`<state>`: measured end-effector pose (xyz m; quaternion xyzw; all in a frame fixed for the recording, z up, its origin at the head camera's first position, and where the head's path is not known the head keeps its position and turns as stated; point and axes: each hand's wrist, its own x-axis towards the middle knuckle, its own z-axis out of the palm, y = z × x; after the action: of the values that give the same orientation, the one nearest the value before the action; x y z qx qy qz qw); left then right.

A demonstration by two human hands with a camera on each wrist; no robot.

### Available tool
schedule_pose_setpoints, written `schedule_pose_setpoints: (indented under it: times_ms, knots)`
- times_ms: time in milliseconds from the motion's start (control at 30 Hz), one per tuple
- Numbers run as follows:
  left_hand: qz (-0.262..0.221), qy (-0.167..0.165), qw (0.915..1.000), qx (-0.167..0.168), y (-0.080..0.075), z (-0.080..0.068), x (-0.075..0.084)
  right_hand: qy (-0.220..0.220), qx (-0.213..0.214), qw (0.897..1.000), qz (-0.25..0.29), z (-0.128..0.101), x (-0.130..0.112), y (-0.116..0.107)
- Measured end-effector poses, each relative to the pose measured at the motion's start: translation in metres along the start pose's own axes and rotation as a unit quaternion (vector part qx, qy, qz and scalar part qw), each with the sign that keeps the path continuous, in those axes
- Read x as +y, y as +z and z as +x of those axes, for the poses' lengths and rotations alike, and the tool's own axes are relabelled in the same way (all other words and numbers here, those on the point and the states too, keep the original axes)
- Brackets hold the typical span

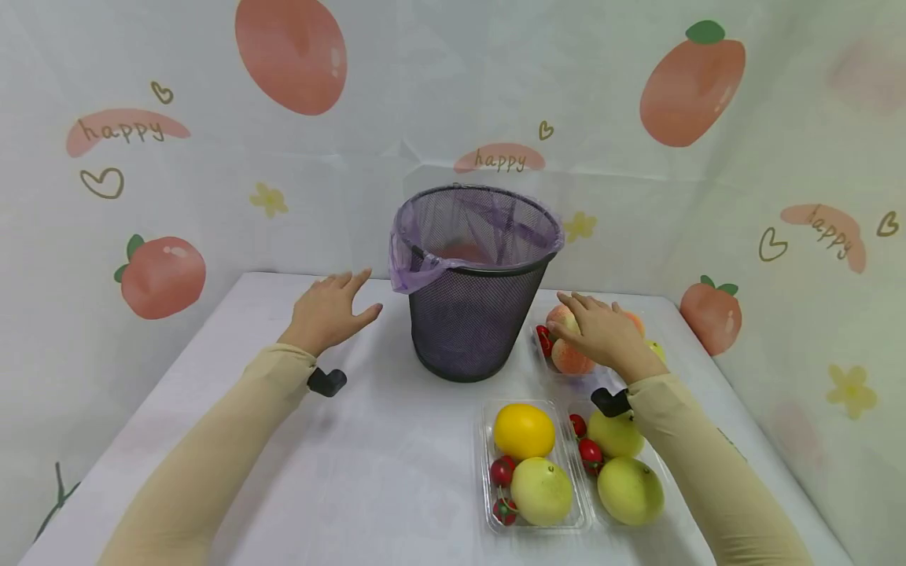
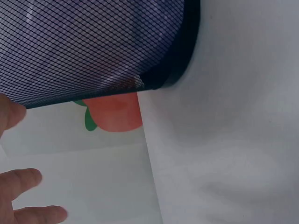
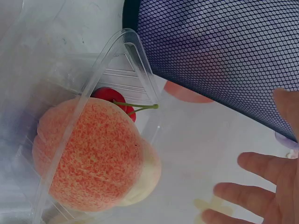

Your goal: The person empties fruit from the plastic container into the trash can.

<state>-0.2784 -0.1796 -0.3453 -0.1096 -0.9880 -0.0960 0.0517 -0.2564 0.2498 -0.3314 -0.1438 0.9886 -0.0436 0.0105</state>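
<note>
Left hand (image 1: 325,316), right hand (image 1: 607,330) both spread, empty, flanked mesh bin (image 1: 467,334) towards back of table (image 1: 354,472); step seemed two-handed bin handling; next move likely called for closing both on rim (image 1: 502,271)

I log the head view bright and evenly lit, soft shadow on the tabletop (image 1: 382,472) beside the left sleeve (image 1: 237,428), glints on the clear tray (image 1: 538,529) at lower right. Print on the backdrop (image 1: 872,75) blurs at upper right. Both wrist feeds reach me dimmer, greyer; the right shows pale sheen on a plastic container (image 3: 122,77).
</note>
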Motion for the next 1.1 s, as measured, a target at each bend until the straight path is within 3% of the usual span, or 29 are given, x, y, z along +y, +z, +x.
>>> schedule_pose_setpoints:
  times_ms: [200, 633, 1100]
  knots:
    - [-0.03, -0.014, 0.9987, -0.039, 0.0, -0.003, 0.002, -0.001, -0.024, 1.0, 0.019, -0.002, 0.001, -0.002]
    - [-0.041, -0.013, 0.9978, -0.05, 0.012, -0.007, -0.002, -0.028, -0.014, 0.999, 0.023, -0.006, 0.003, -0.001]
    - [-0.078, -0.024, 0.9945, -0.065, -0.001, -0.002, -0.01, -0.035, -0.007, 0.996, 0.08, -0.013, 0.007, -0.004]
